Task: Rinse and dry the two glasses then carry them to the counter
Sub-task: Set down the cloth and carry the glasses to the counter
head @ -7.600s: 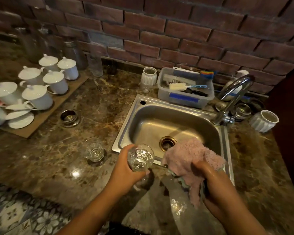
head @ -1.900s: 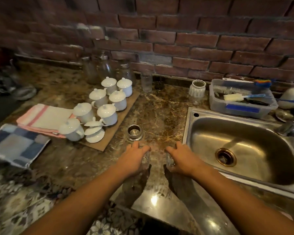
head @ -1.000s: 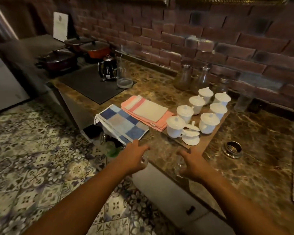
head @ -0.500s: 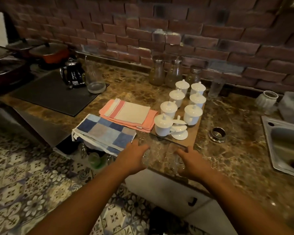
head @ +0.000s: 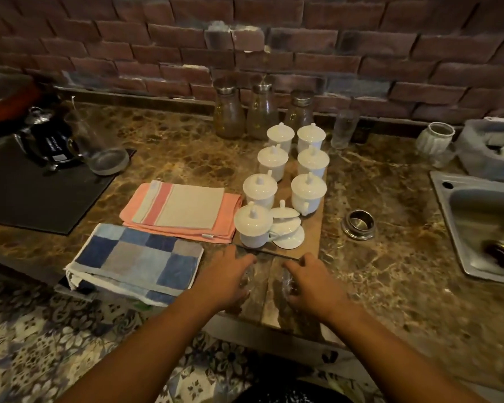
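Observation:
My left hand (head: 226, 279) is closed around a small clear glass (head: 247, 279), mostly hidden by my fingers. My right hand (head: 312, 282) grips a second clear glass (head: 288, 282), of which only the inner side shows. Both glasses are side by side, low over the front edge of the brown marble counter (head: 390, 257), just in front of the wooden board (head: 317, 228). Whether the glasses touch the counter I cannot tell.
On the board stand several white lidded cups (head: 308, 193). A blue checked towel (head: 137, 260) and a pink towel (head: 181, 210) lie to the left. A metal ring (head: 360, 223) and the steel sink (head: 483, 225) are to the right. Three glass bottles (head: 261, 112) line the brick wall.
The view has swung right, so the cups and towels sit more centrally. Both hands still hold the glasses, now nearer the board's front edge over the counter.

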Available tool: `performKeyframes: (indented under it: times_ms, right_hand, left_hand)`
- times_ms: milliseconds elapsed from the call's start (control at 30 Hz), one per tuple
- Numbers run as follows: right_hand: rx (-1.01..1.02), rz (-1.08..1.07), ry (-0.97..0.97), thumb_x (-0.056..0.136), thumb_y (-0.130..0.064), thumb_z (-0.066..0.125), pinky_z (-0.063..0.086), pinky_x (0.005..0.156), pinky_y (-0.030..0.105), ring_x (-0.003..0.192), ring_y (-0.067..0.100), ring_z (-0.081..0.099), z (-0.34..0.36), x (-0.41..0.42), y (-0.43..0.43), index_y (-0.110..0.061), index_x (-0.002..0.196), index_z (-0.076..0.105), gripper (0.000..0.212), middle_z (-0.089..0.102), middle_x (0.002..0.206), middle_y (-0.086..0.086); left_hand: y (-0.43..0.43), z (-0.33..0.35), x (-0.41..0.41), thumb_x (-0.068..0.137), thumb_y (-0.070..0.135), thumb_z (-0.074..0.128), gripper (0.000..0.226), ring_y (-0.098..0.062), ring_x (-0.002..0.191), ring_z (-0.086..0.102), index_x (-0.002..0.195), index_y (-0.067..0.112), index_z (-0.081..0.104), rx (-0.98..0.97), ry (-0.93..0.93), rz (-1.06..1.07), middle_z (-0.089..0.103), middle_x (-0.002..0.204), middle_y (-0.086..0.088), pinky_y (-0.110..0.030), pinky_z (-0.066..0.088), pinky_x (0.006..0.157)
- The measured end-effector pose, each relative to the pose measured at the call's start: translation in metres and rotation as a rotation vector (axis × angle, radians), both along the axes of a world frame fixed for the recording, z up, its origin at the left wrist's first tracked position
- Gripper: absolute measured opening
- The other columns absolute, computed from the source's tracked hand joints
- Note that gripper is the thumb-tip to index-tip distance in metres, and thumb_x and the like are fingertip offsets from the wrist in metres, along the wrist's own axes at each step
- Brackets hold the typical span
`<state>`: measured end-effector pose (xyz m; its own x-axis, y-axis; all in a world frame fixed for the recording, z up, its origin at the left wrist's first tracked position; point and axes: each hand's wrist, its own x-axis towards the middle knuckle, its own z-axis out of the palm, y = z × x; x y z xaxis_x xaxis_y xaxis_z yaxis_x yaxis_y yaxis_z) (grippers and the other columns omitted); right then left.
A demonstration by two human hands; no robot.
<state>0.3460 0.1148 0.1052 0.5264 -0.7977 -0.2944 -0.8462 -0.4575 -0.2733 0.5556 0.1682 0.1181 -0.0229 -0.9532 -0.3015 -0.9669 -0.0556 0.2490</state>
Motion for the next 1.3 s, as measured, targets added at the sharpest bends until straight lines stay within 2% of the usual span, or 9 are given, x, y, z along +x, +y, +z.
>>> performKeyframes:
  times_ms: [200, 567, 933, 1133, 1300]
  right_hand:
    - [-0.022, -0.044, -0.008, 0.08, -0.039, 0.071, 0.053, 0.09, 0.039, 0.118, 0.029, 0.046, -0.003, 0.007, -0.004, -0.033, 0.144, 0.036, 0.073, 0.042, 0.125, 0.008]
    - [-0.017, -0.201, 0.004, 0.083, -0.037, 0.069, 0.048, 0.1, 0.036, 0.123, 0.026, 0.044, -0.008, 0.024, 0.006, -0.034, 0.147, 0.034, 0.073, 0.04, 0.136, 0.007]
    - [0.003, -0.247, 0.033, 0.084, -0.03, 0.072, 0.047, 0.103, 0.038, 0.13, 0.028, 0.04, -0.01, 0.035, 0.009, -0.035, 0.147, 0.035, 0.074, 0.038, 0.139, 0.007]
    - [-0.01, -0.252, 0.072, 0.083, -0.027, 0.073, 0.049, 0.102, 0.042, 0.132, 0.028, 0.039, -0.01, 0.038, 0.01, -0.035, 0.147, 0.033, 0.076, 0.037, 0.143, 0.006]
    - [0.002, -0.271, 0.049, 0.084, -0.024, 0.073, 0.05, 0.101, 0.043, 0.134, 0.028, 0.038, -0.012, 0.039, 0.012, -0.035, 0.149, 0.032, 0.077, 0.034, 0.145, 0.004]
  left_hand:
    - [-0.016, -0.012, 0.007, 0.084, 0.041, 0.073, 0.065, -0.033, 0.13, 0.041, 0.141, 0.035, 0.043, 0.033, 0.012, -0.062, 0.04, 0.139, -0.011, -0.043, 0.045, 0.104]
    - [-0.03, -0.021, 0.022, 0.085, 0.036, 0.074, 0.069, -0.037, 0.134, 0.037, 0.144, 0.037, 0.039, 0.026, 0.005, -0.198, 0.025, 0.153, -0.01, -0.045, 0.044, 0.107]
    - [-0.035, -0.026, 0.025, 0.084, 0.033, 0.075, 0.075, -0.033, 0.137, 0.034, 0.147, 0.038, 0.035, 0.056, 0.011, -0.239, 0.03, 0.148, -0.009, -0.042, 0.045, 0.104]
    - [-0.034, -0.025, 0.02, 0.089, 0.033, 0.072, 0.072, -0.035, 0.137, 0.031, 0.148, 0.036, 0.032, 0.055, -0.076, -0.283, 0.029, 0.15, -0.012, -0.043, 0.044, 0.104]
    - [-0.035, -0.024, 0.018, 0.09, 0.03, 0.071, 0.071, -0.035, 0.137, 0.03, 0.149, 0.033, 0.031, 0.069, -0.078, -0.297, 0.027, 0.152, -0.012, -0.043, 0.041, 0.107]
